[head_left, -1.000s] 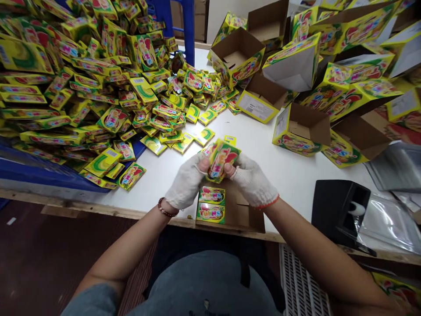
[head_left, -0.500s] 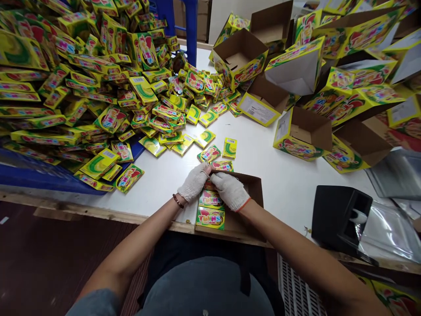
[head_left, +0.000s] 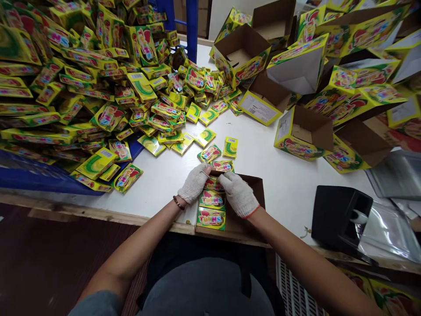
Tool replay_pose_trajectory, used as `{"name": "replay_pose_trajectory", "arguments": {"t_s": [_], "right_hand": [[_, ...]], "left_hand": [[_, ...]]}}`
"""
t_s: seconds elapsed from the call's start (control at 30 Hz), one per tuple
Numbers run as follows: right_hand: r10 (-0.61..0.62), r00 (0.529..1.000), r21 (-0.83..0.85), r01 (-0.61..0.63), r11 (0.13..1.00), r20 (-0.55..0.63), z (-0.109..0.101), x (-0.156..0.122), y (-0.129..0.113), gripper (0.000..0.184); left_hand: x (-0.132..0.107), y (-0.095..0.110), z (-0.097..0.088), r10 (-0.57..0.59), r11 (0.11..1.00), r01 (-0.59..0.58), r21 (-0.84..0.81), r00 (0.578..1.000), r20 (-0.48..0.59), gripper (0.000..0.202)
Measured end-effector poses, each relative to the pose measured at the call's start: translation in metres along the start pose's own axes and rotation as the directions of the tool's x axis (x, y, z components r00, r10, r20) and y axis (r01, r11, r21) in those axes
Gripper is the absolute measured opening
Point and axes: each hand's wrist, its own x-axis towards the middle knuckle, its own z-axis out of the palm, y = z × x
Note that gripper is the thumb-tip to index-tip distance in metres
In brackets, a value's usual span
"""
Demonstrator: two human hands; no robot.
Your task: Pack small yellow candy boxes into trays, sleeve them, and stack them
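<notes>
Carton point(head_left: 256, 186) sits right at the desk point(head_left: 283, 184) edge, and your left hand point(head_left: 194, 183) and right hand point(head_left: 239, 195) both have a closed grip on the pack point(head_left: 213, 184) at its far end. Push too hard and I'd guess the row buckles or the carton tips off.

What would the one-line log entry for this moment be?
hands: left hand and right hand grip one yellow packet | place: brown carton | beside: two TWINS packets
</notes>
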Motion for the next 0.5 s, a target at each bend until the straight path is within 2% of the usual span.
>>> {"name": "replay_pose_trajectory", "arguments": {"t_s": [0.07, 0.17, 0.27, 0.33, 0.37, 0.4, 0.5], "right_hand": [[-0.008, 0.999, -0.060, 0.011, 0.998, 0.050, 0.003, 0.001, -0.003, 0.038], [-0.002, 0.999, -0.117, 0.008, 0.993, 0.051, 0.008, 0.002, -0.009, 0.042], [-0.019, 0.998, -0.143, 0.027, 0.989, 0.055, 0.013, 0.002, -0.014, 0.046], [-0.030, 0.996, -0.159, 0.044, 0.986, 0.086, 0.014, 0.002, -0.016, 0.047], [-0.029, 0.995, -0.160, 0.044, 0.986, 0.098, 0.015, 0.002, -0.018, 0.047], [-0.028, 0.994, -0.157, 0.044, 0.987, 0.106, 0.015, 0.001, -0.019, 0.046], [-0.022, 0.994, -0.141, 0.037, 0.989, 0.106, 0.014, 0.002, -0.023, 0.049]], "left_hand": [[-0.002, 0.000, 0.000, 0.019, 1.000, -0.019, 0.017, 1.000, -0.006, 0.043], [0.001, -0.003, -0.004, 0.029, 0.999, -0.029, 0.035, 1.000, -0.011, 0.048], [0.019, -0.008, -0.014, 0.014, 0.964, 0.027, 0.264, 0.988, -0.153, 0.050], [0.039, -0.010, -0.021, 0.037, 0.898, 0.079, 0.432, 0.967, -0.254, 0.037], [0.050, -0.010, -0.024, 0.041, 0.867, 0.096, 0.490, 0.964, -0.262, 0.030], [0.061, -0.010, -0.027, 0.031, 0.832, 0.105, 0.545, 0.972, -0.235, 0.030], [0.084, -0.009, -0.029, -0.048, 0.694, 0.101, 0.713, 0.994, -0.094, 0.047]]}}
